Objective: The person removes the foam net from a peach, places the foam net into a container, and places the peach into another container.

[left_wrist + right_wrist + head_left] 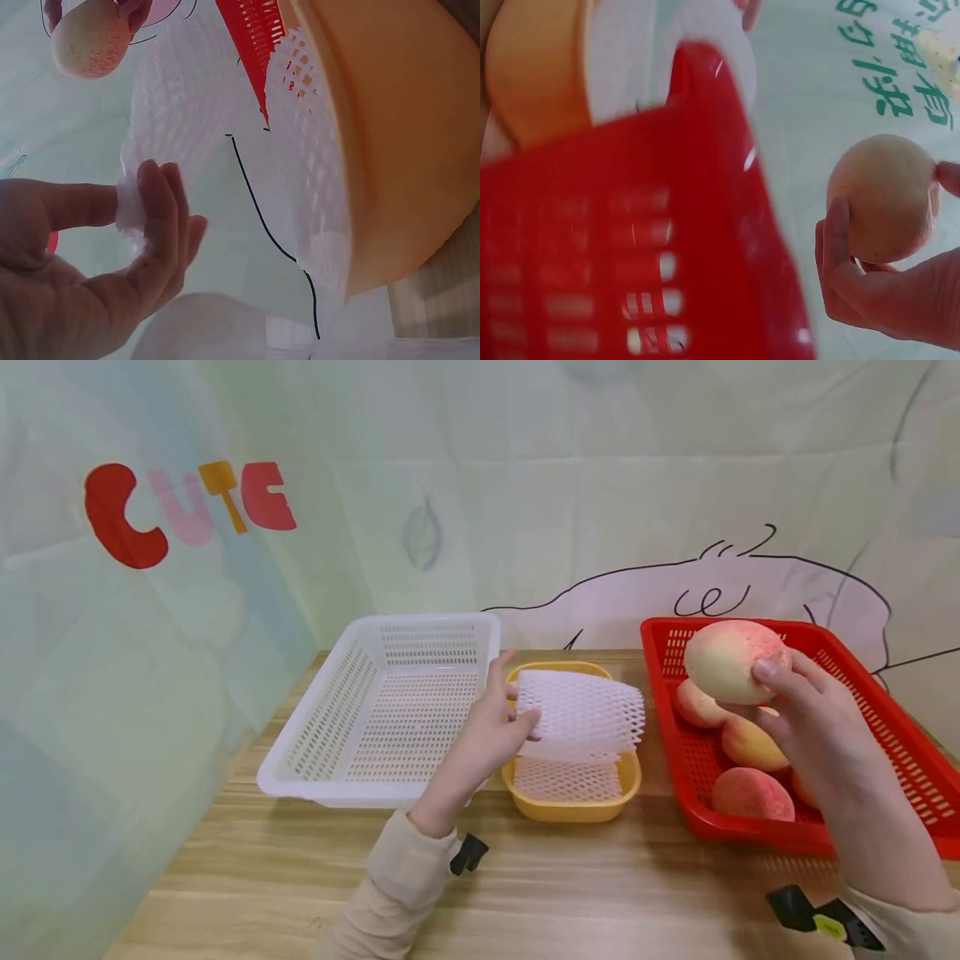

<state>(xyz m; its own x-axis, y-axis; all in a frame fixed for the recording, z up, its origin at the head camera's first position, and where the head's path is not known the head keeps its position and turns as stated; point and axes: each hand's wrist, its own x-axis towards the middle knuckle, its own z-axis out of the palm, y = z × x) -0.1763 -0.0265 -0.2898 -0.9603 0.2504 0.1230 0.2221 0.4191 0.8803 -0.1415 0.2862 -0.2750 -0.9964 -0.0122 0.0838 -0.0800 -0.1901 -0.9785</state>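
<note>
My left hand (491, 722) pinches one end of a white foam net sleeve (577, 714) between thumb and fingers. In the left wrist view the foam net sleeve (176, 105) hangs out from the fingertips. Below it in the head view is a yellow basin (573, 810) with more foam netting (566, 779) inside. My right hand (828, 727) grips a pale yellow and pink peach (723, 660), raised above the red basket (686, 802). The right wrist view shows the fingers and thumb round the peach (885, 195).
Several peaches (752, 793) lie in the red basket on the right. A white plastic basket (300, 768) with slotted sides stands on the left of the wooden table (547, 893). Behind the table hangs a printed cloth backdrop (465, 527).
</note>
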